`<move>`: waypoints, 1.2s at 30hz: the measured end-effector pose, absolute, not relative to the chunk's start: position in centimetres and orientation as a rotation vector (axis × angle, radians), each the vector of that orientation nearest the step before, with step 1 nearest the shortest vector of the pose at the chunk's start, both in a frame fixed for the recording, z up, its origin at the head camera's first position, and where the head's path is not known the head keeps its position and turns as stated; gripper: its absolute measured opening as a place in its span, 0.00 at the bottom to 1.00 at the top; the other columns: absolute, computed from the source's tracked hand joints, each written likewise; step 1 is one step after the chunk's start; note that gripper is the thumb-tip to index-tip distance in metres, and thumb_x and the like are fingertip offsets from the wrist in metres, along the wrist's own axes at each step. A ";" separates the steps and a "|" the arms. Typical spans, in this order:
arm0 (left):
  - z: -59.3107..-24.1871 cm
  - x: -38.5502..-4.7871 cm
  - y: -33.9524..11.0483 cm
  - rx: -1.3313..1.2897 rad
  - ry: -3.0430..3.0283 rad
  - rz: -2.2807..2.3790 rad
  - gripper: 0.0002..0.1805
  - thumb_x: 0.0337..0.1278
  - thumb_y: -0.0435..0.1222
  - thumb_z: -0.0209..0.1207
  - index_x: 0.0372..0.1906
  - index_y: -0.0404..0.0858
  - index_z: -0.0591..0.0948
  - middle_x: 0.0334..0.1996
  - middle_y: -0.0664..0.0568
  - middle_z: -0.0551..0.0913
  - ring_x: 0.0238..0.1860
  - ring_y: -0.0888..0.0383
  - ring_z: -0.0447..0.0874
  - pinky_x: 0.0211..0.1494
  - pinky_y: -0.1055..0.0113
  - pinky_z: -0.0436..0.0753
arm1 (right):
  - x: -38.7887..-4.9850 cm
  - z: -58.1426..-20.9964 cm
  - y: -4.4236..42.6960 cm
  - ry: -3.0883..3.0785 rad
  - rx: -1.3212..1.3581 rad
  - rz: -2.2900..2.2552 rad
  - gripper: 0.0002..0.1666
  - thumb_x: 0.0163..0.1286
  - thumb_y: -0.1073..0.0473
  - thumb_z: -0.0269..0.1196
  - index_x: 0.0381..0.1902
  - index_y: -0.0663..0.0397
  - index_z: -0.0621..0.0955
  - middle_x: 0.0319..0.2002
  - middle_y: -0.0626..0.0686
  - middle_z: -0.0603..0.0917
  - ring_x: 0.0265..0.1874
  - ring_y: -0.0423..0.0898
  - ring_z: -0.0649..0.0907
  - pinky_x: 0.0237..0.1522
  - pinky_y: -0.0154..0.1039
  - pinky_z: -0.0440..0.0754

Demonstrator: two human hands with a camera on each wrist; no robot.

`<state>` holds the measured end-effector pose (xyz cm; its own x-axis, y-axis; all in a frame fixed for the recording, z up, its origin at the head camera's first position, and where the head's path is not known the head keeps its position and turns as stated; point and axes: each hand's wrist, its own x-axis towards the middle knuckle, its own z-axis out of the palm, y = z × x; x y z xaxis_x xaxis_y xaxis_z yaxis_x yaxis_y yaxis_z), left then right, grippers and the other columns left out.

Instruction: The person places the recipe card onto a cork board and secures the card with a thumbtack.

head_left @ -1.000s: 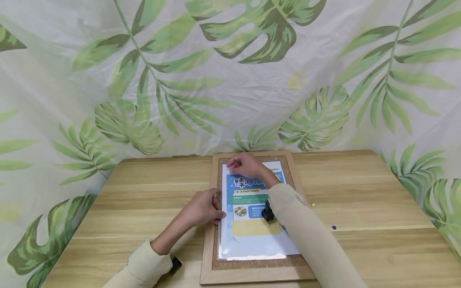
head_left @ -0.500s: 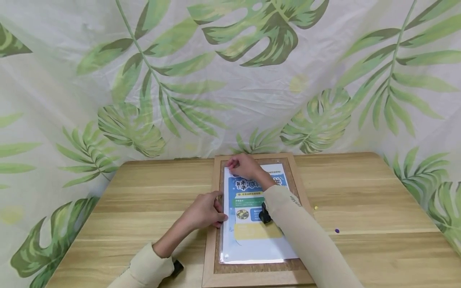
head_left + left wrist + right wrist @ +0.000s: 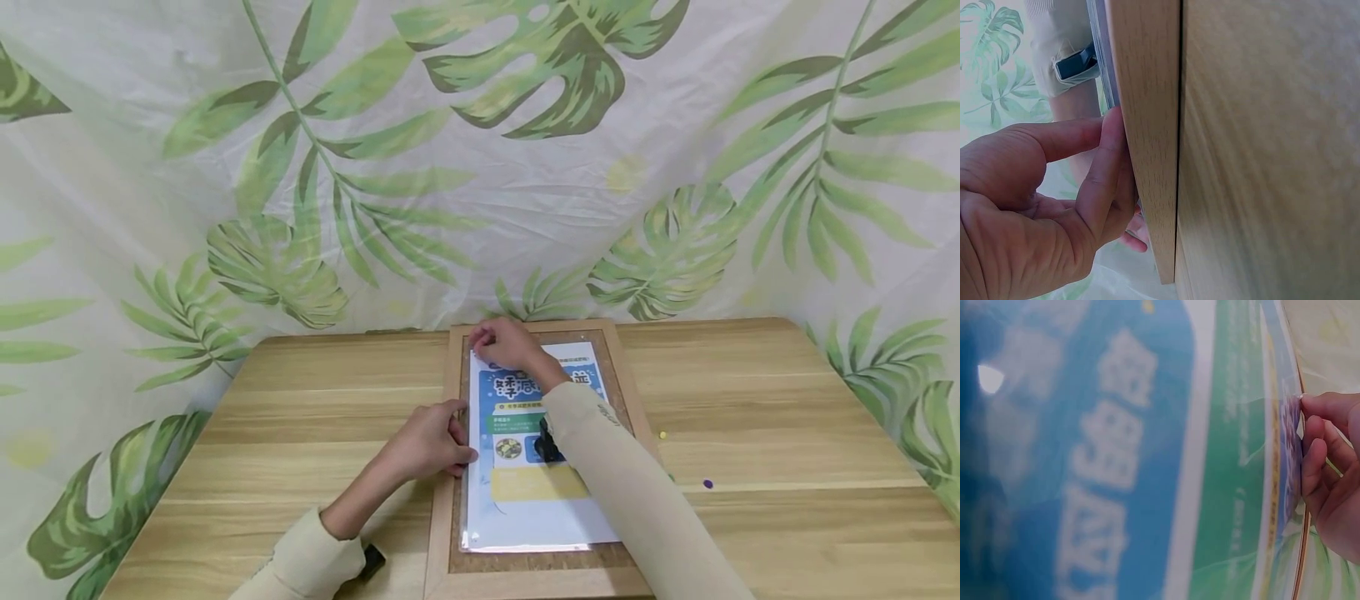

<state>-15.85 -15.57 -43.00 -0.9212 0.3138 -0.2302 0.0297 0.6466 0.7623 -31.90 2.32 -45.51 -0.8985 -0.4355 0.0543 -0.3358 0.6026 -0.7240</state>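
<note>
Corner of a glossy poster [image 3: 517,523] gets two-handed care

Nearest you, the lower rail of the wood-framed corkboard [image 3: 540,583] lies across the wooden table [image 3: 300,454]; the poster rests inside that frame, on the cork. Its long axis runs away from you, roughly along the frame's long sides, heading end toward the far side, lettering upright to you. To the right lie a small purple piece [image 3: 708,484] and a yellow piece [image 3: 662,435], perhaps tacks. Midway up, your left hand [image 3: 431,443] touches the poster's left edge, thumb and fingers bent close together; whether they clamp it, one cannot tell. Farther off, your right hand [image 3: 508,343] curls at the upper left corner, one fingertip meeting it; whether anything small is pinched there, one cannot tell. You appear to be fixing that corner; the next move calls for firm pressure there, the edge steadied. Behind hangs leaf-print cloth [image 3: 525,208].
</note>
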 end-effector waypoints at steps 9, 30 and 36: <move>-43.1 -16.0 -15.7 0.284 2.529 1.151 0.44 0.56 0.24 0.74 0.77 0.24 0.68 0.30 0.49 0.86 0.22 0.59 0.89 0.27 0.66 0.90 | -32.2 -45.2 1.8 2.674 -0.663 -1.204 0.12 0.75 0.63 0.65 0.51 0.56 0.89 0.46 0.54 0.93 0.45 0.48 0.89 0.50 0.36 0.84; -42.9 -15.9 -15.7 0.301 2.506 1.156 0.44 0.56 0.23 0.74 0.77 0.23 0.67 0.29 0.48 0.85 0.22 0.58 0.88 0.27 0.65 0.90 | -32.3 -45.1 2.3 2.593 -0.674 -1.226 0.13 0.73 0.66 0.62 0.51 0.58 0.90 0.46 0.55 0.92 0.37 0.42 0.83 0.39 0.29 0.78; -42.9 -15.9 -15.7 0.298 2.500 1.159 0.44 0.56 0.23 0.74 0.77 0.23 0.67 0.29 0.48 0.85 0.22 0.58 0.88 0.27 0.65 0.90 | -32.3 -44.9 2.6 2.521 -0.709 -1.269 0.14 0.72 0.69 0.64 0.52 0.61 0.89 0.44 0.56 0.91 0.38 0.42 0.84 0.40 0.30 0.79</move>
<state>-15.95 -15.70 -42.89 -0.9100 0.3386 -0.2395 0.0360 0.6397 0.7678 -32.29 2.63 -44.95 -0.8563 -0.5163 0.0109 -0.3165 0.5079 -0.8012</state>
